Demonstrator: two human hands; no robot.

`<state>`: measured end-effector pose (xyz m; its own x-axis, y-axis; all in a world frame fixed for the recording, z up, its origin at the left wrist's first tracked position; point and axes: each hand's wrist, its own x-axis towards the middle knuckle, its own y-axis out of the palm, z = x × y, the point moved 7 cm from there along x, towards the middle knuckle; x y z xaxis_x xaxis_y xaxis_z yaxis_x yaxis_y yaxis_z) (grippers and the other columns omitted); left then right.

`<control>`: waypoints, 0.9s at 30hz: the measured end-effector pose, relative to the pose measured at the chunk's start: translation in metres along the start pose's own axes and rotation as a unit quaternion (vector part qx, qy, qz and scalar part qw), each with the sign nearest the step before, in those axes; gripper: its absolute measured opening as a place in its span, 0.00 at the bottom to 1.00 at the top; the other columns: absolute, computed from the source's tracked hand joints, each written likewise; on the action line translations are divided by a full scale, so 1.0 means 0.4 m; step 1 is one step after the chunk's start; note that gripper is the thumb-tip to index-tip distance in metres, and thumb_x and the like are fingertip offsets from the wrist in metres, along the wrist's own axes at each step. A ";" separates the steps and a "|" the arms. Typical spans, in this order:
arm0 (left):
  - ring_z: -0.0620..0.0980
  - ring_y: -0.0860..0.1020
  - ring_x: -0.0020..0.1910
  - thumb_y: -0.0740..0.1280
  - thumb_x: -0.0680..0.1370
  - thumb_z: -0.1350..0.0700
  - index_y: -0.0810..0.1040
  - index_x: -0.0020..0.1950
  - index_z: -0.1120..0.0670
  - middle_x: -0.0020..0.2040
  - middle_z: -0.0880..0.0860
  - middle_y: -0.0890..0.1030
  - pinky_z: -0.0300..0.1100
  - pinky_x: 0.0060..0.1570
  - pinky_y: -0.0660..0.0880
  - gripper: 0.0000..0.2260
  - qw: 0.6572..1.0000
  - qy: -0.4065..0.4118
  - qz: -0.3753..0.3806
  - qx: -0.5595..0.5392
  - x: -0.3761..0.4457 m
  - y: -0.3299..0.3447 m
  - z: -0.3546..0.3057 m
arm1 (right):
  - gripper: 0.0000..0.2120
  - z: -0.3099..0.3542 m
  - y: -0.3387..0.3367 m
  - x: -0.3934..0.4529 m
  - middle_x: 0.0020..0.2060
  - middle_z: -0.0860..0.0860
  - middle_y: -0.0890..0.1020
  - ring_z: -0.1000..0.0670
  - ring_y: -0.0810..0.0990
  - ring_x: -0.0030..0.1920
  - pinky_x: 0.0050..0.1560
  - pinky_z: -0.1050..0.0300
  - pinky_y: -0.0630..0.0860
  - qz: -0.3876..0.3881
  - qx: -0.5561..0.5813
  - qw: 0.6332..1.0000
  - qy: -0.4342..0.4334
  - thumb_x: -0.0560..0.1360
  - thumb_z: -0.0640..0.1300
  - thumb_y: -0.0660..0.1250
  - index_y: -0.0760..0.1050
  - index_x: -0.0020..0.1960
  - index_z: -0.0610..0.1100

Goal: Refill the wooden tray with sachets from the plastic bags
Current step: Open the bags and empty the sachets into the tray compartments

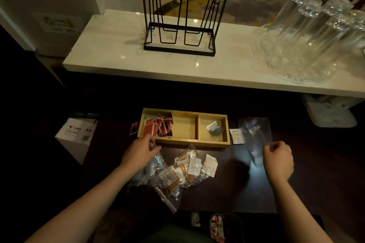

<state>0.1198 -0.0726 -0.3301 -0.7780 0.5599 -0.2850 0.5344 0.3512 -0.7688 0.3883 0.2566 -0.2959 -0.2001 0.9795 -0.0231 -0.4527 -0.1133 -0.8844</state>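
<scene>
The wooden tray lies on a dark table, split into three compartments. Red sachets fill its left compartment, the middle one is bare, and a dark sachet lies in the right one. My left hand rests at the tray's front-left corner, fingers pinching a clear plastic bag. In front of the tray lies another clear bag holding brown and white sachets, with white sachets spilling out. My right hand is closed on an empty clear bag right of the tray.
A white sachet lies beside the tray's right end and a red one at its left end. An A4 paper box stands at left. A white counter behind carries a wire rack and upturned glasses.
</scene>
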 end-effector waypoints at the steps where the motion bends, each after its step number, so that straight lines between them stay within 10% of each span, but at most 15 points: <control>1: 0.45 0.77 0.42 0.68 0.76 0.50 0.72 0.51 0.50 0.44 0.44 0.76 0.40 0.40 0.74 0.08 1.000 -0.004 0.016 0.000 -0.004 0.010 0.002 | 0.09 -0.013 0.008 -0.004 0.50 0.39 0.75 0.40 0.73 0.40 0.42 0.49 0.70 0.008 -0.010 1.000 0.007 0.75 0.44 0.62 0.74 0.49 0.38; 12: 0.43 0.77 0.39 0.70 0.74 0.56 0.77 0.43 0.52 0.39 0.47 0.79 0.35 0.34 0.69 0.03 0.999 -0.007 0.019 -0.031 -0.034 -0.011 0.008 | 0.18 -0.093 0.080 -0.035 0.58 0.36 0.74 0.32 0.77 0.53 0.51 0.42 0.73 0.108 -0.058 0.990 0.076 0.73 0.44 0.67 0.70 0.58 0.36; 18: 0.39 0.76 0.40 0.70 0.75 0.55 0.75 0.40 0.47 0.40 0.45 0.78 0.33 0.35 0.68 0.06 0.998 0.012 0.000 -0.059 -0.052 -0.088 -0.024 | 0.12 0.101 0.055 -0.090 0.53 0.43 0.73 0.41 0.79 0.45 0.40 0.51 0.74 0.049 0.023 0.988 -0.146 0.75 0.43 0.66 0.71 0.57 0.42; 21: 0.42 0.77 0.43 0.69 0.75 0.56 0.75 0.41 0.46 0.42 0.46 0.79 0.36 0.39 0.73 0.05 0.997 0.025 0.004 -0.073 -0.055 -0.120 -0.048 | 0.07 0.259 0.113 -0.200 0.50 0.49 0.78 0.52 0.78 0.46 0.42 0.69 0.70 0.197 0.086 0.941 -0.260 0.76 0.41 0.65 0.76 0.54 0.44; 27: 0.42 0.76 0.41 0.69 0.75 0.56 0.77 0.43 0.50 0.40 0.46 0.78 0.39 0.40 0.72 0.02 0.994 0.083 -0.015 -0.068 -0.057 -0.159 -0.116 | 0.11 0.513 0.198 -0.435 0.51 0.48 0.82 0.56 0.77 0.46 0.48 0.67 0.73 0.435 0.107 0.803 -0.394 0.77 0.45 0.65 0.78 0.57 0.43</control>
<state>0.1190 -0.0730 -0.2483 -0.7348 0.6599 -0.1568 0.5608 0.4612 -0.6876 0.2091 0.0429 -0.2661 -0.9707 0.1143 -0.2112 0.0339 -0.8056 -0.5915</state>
